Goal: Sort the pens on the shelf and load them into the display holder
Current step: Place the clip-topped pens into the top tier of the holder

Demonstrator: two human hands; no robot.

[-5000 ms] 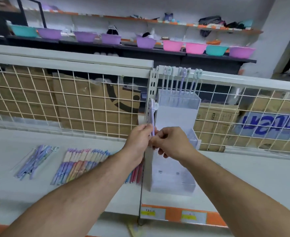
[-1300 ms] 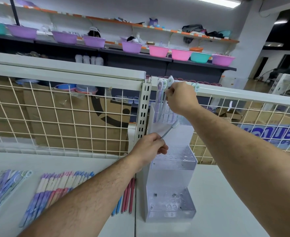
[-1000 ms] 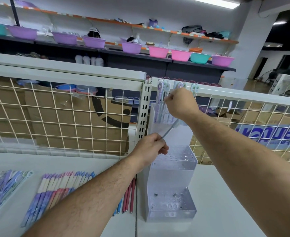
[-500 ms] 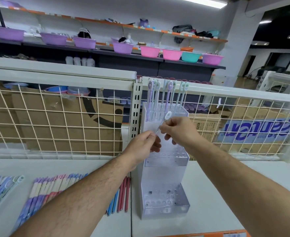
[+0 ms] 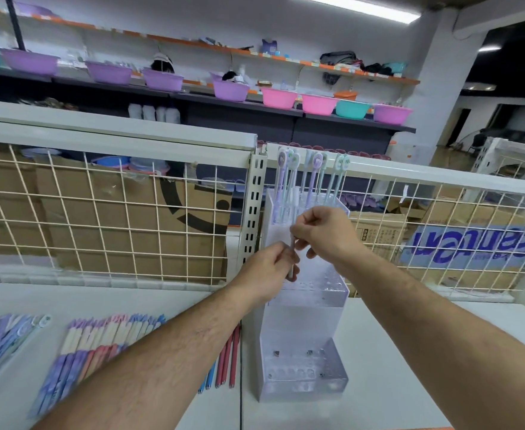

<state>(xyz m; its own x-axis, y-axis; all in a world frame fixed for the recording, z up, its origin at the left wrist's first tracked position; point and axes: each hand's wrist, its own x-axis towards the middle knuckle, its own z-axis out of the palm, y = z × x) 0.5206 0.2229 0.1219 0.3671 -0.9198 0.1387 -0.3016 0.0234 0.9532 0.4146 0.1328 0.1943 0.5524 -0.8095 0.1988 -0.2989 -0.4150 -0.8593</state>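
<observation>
A clear stepped acrylic display holder (image 5: 304, 324) stands on the white shelf (image 5: 379, 367) against the wire grid. Several pens with round tops (image 5: 312, 178) stand in its top tier. In front of the middle tier, my left hand (image 5: 270, 268) and my right hand (image 5: 320, 232) both pinch one thin pen (image 5: 291, 259), which is held nearly upright. A row of purple, pink and blue pens (image 5: 100, 342) lies flat at the left, with a second bunch (image 5: 3, 339) further left. A few red and blue pens (image 5: 224, 361) lie beside the holder, partly hidden by my left forearm.
A white wire grid fence (image 5: 115, 218) backs the shelf, with cardboard boxes (image 5: 100, 231) behind it. A slotted metal upright (image 5: 253, 212) stands just left of the holder. Far shelves carry coloured plastic basins (image 5: 279, 97).
Earlier my right hand reached up to the top tier pens. It has come down and now pinches the pen held by my left hand, which has turned from slanted to nearly upright.
</observation>
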